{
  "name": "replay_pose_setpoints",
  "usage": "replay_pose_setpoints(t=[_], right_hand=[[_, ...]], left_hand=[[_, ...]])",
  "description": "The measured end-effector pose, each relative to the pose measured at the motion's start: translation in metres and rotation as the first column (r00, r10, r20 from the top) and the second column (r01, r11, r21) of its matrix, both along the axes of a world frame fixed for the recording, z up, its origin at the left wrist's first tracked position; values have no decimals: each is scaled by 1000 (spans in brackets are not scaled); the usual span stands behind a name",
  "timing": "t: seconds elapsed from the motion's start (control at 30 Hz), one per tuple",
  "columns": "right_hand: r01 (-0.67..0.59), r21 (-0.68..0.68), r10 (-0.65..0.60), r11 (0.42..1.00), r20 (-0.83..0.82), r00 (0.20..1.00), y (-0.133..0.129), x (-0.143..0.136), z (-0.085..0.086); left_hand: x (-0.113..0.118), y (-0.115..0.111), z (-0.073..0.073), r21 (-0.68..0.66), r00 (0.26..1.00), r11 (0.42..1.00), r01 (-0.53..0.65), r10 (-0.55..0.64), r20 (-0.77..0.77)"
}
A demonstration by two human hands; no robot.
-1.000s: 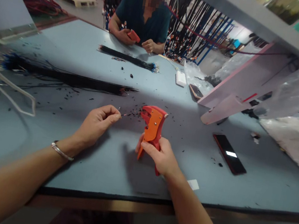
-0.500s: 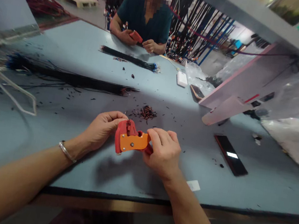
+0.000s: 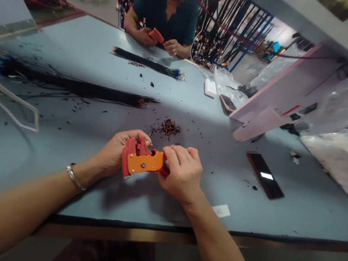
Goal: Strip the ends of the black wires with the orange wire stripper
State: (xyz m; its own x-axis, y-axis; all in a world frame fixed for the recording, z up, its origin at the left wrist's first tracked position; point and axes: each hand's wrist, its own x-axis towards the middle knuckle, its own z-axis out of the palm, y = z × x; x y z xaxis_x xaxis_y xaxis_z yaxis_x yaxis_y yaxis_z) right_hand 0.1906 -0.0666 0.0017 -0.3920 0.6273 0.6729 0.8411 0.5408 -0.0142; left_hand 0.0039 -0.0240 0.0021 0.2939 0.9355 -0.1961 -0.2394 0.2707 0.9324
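Note:
My right hand (image 3: 184,171) is closed around the handles of a red and orange wire stripper (image 3: 144,165), held just above the table near its front edge. The stripper's jaw end points left, toward my left hand (image 3: 113,152). Behind the red jaws, the left fingers are bent together in a pinch, partly covered by the tool. A small dark tip shows near those fingertips, but I cannot make out what they hold. Just beyond the tool lies a small pile of dark and copper-coloured scraps (image 3: 170,127) on the table.
A long bundle of black wires (image 3: 85,89) lies to the left, with a shorter bundle (image 3: 148,63) farther back. To the right is a dark phone (image 3: 265,174). Across the table (image 3: 55,178) a co-worker (image 3: 165,11) holds a similar red tool. A bent white wire frame (image 3: 11,102) stands left.
The wire stripper and my right hand have shifted left, so the jaws now cover more of my left fingertips. The whole view has also shifted slightly.

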Motion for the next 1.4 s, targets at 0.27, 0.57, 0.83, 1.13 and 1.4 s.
replay_pose_setpoints(t=[0.27,0.57,0.83,1.13,1.4], right_hand=[[32,-30,-33,999,-35,999,3,4,-2],[-98,-585,-140,805,-348,927,-4,-9,17],[-808,-554,-371,203,-807,460,-7,-11,21],[-869,-456,-486,192,-814,319,-1,-19,-1],[-828,-493,-481,267,-813,329,0,-20,-2]], left_hand=[[0,-4,0,136,995,986,99,-98,-16],[1,-11,9,436,963,899,-29,141,-228],[5,-17,20,522,883,852,-48,280,-375],[4,-17,13,641,800,767,32,365,-476],[4,-18,6,734,734,665,138,429,-526]])
